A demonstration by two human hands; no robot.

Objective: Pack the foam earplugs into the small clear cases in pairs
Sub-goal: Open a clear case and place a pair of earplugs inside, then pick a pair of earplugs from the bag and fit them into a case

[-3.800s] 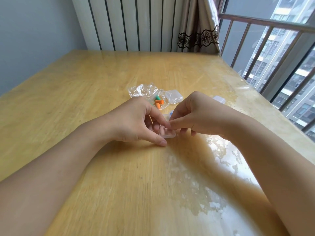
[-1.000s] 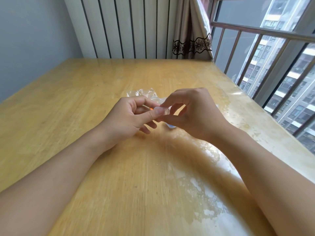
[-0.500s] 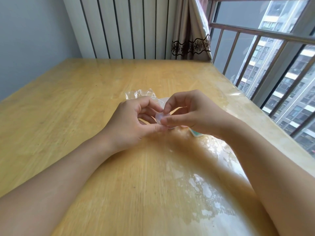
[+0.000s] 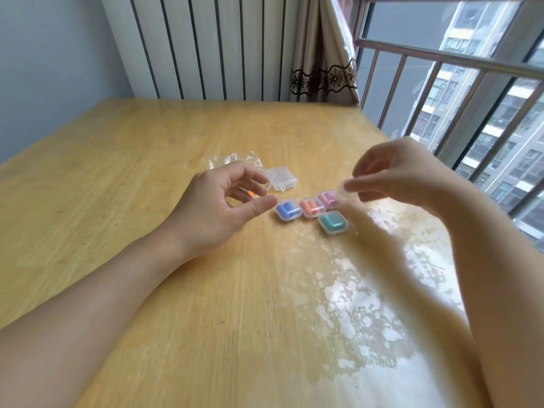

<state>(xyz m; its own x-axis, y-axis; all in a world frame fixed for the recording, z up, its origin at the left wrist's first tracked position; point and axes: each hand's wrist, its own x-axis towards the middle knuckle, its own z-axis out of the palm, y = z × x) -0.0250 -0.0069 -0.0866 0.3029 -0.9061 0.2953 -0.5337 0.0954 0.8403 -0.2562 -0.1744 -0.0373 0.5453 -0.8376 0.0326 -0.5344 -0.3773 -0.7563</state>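
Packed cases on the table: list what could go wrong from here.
1. The right hand hovers blurred just above the pink case; a careless pass could knock the row.
2. The blue case, orange case and green case sit close together, so nudging one may shift the others.
3. An orange earplug lies half hidden behind the left hand and may get overlooked.

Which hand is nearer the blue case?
Left. The left hand has its thumb tip just beside the blue case; the right hand is past the pink case.
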